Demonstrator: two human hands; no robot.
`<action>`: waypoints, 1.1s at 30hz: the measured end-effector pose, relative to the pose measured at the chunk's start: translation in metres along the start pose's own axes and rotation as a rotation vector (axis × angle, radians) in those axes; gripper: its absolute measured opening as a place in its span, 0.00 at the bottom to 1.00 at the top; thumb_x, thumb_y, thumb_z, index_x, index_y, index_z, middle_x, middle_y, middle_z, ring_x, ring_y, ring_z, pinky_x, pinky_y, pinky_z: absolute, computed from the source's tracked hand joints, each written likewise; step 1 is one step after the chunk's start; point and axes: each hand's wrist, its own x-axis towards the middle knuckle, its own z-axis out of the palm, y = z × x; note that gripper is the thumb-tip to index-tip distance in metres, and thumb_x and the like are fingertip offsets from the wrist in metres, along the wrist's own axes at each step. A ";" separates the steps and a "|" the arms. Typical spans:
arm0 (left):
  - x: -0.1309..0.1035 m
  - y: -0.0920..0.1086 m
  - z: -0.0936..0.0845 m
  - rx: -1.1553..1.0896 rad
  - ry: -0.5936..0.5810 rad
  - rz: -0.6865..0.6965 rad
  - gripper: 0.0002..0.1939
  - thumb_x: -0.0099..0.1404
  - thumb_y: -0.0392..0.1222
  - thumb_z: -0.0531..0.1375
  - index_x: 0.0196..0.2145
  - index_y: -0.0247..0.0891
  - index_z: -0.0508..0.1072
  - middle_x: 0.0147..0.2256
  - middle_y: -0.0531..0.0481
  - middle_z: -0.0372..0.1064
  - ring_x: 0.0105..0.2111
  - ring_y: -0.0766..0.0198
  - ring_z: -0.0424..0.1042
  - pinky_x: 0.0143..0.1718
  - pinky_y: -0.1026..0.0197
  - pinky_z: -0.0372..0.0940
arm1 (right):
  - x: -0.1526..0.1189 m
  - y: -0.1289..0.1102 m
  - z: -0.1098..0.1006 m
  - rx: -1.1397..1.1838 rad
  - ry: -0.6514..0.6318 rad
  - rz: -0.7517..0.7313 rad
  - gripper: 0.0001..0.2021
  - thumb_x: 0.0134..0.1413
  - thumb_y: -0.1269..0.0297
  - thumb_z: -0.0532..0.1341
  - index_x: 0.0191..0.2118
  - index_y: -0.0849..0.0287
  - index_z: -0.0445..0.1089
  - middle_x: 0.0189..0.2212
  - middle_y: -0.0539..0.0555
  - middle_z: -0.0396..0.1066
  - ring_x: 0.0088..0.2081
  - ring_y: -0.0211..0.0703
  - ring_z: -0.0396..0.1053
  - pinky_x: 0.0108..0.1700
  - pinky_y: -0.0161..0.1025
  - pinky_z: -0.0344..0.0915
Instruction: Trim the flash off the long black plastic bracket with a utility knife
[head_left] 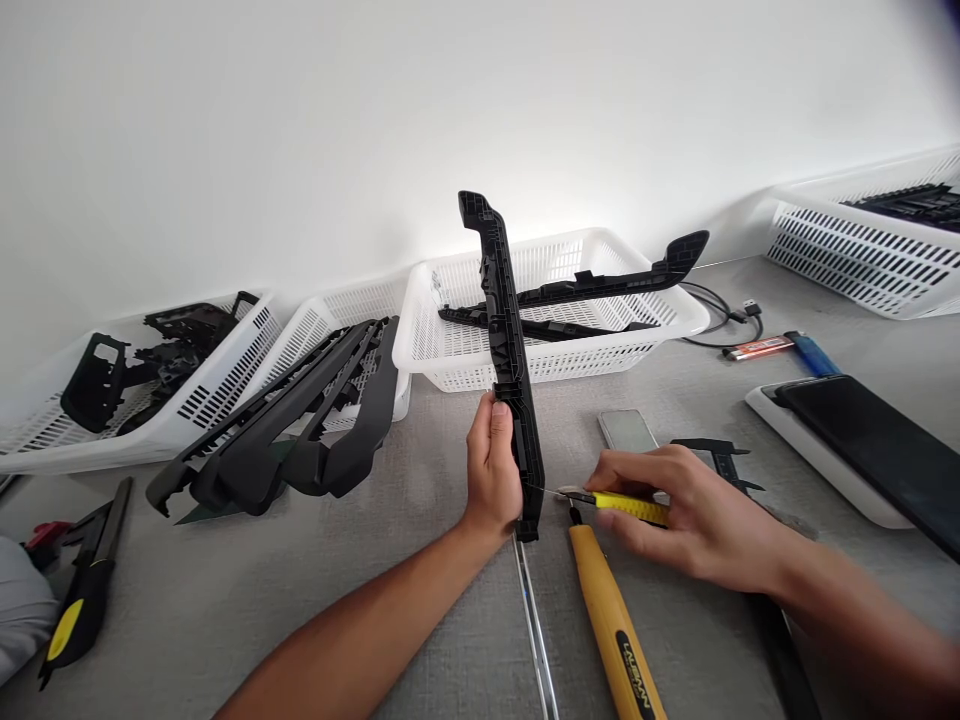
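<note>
Between clamped left fingers (pixel 500 428), holds black strip (pixel 507 330); between right fingers (pixel 631 466), pinches yellow knife (pixel 628 507) beside strip's lower end; cannot tell amount finished.

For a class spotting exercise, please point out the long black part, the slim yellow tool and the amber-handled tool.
Long black part (pixel 505 340): head view, midway along its ribbed length.
Slim yellow tool (pixel 630 507): head view, on its yellow grip.
Amber-handled tool (pixel 606 605): head view, on its handle.

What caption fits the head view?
Left hand holds long black plastic strip; right hand holds slim yellow bladed tool.
</note>
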 end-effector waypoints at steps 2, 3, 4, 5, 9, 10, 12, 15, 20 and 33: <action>0.000 0.001 0.000 -0.013 -0.014 -0.005 0.20 0.73 0.61 0.58 0.43 0.42 0.78 0.41 0.48 0.77 0.47 0.55 0.73 0.52 0.58 0.66 | 0.001 -0.001 0.000 -0.003 0.000 0.003 0.10 0.66 0.60 0.58 0.33 0.57 0.67 0.25 0.47 0.63 0.27 0.35 0.57 0.30 0.34 0.55; 0.000 0.002 0.000 -0.021 -0.016 -0.009 0.20 0.73 0.62 0.59 0.43 0.42 0.78 0.41 0.48 0.77 0.47 0.55 0.73 0.52 0.58 0.67 | 0.002 -0.002 0.000 -0.006 0.004 0.007 0.10 0.66 0.60 0.58 0.33 0.57 0.67 0.25 0.47 0.64 0.26 0.35 0.57 0.30 0.34 0.55; 0.000 0.002 0.000 -0.030 -0.015 -0.017 0.20 0.72 0.62 0.59 0.44 0.42 0.78 0.40 0.48 0.77 0.47 0.54 0.73 0.51 0.58 0.67 | 0.002 -0.003 0.000 -0.009 0.012 0.010 0.10 0.66 0.59 0.58 0.33 0.57 0.67 0.25 0.47 0.64 0.26 0.35 0.57 0.30 0.34 0.55; 0.000 0.001 0.000 -0.039 -0.014 -0.026 0.21 0.72 0.62 0.60 0.44 0.42 0.78 0.39 0.48 0.77 0.47 0.54 0.73 0.49 0.58 0.67 | 0.003 -0.003 0.000 -0.010 0.022 0.013 0.10 0.66 0.59 0.58 0.33 0.57 0.68 0.25 0.47 0.64 0.26 0.35 0.57 0.30 0.34 0.55; 0.001 -0.001 -0.001 -0.070 -0.015 -0.056 0.21 0.71 0.63 0.60 0.44 0.43 0.77 0.33 0.50 0.75 0.40 0.56 0.73 0.39 0.60 0.67 | 0.002 -0.002 0.002 -0.005 0.046 -0.006 0.10 0.66 0.59 0.59 0.34 0.57 0.68 0.24 0.47 0.64 0.25 0.35 0.56 0.29 0.34 0.55; 0.001 -0.001 -0.001 -0.071 -0.015 -0.061 0.21 0.71 0.64 0.60 0.44 0.43 0.77 0.31 0.51 0.73 0.36 0.57 0.72 0.36 0.60 0.66 | 0.002 -0.001 0.002 -0.005 0.048 -0.010 0.09 0.65 0.60 0.59 0.34 0.57 0.67 0.24 0.47 0.64 0.25 0.35 0.56 0.29 0.34 0.55; 0.001 0.001 -0.001 -0.066 -0.051 -0.100 0.24 0.71 0.66 0.58 0.43 0.42 0.77 0.25 0.54 0.68 0.27 0.62 0.67 0.29 0.61 0.62 | 0.001 0.000 0.003 -0.009 0.051 -0.012 0.08 0.65 0.60 0.59 0.34 0.56 0.67 0.24 0.46 0.63 0.25 0.35 0.55 0.29 0.34 0.55; 0.000 0.004 -0.001 -0.056 -0.194 -0.200 0.32 0.70 0.72 0.53 0.34 0.39 0.77 0.19 0.56 0.60 0.18 0.66 0.57 0.21 0.61 0.54 | 0.001 0.000 0.002 -0.015 0.057 -0.003 0.08 0.65 0.61 0.59 0.34 0.56 0.66 0.25 0.46 0.62 0.25 0.35 0.55 0.29 0.34 0.55; -0.001 0.007 0.002 -0.084 -0.322 -0.240 0.35 0.67 0.73 0.55 0.20 0.39 0.66 0.18 0.54 0.59 0.17 0.68 0.57 0.19 0.62 0.53 | 0.001 0.000 0.001 -0.039 0.080 0.001 0.07 0.64 0.61 0.59 0.35 0.57 0.67 0.25 0.46 0.64 0.26 0.35 0.56 0.29 0.34 0.55; -0.001 0.006 0.002 -0.132 -0.280 -0.263 0.35 0.66 0.75 0.55 0.22 0.40 0.67 0.18 0.54 0.59 0.17 0.68 0.56 0.18 0.63 0.52 | 0.000 -0.001 -0.002 -0.005 0.072 0.012 0.09 0.64 0.58 0.59 0.35 0.57 0.67 0.27 0.49 0.67 0.28 0.37 0.59 0.31 0.34 0.56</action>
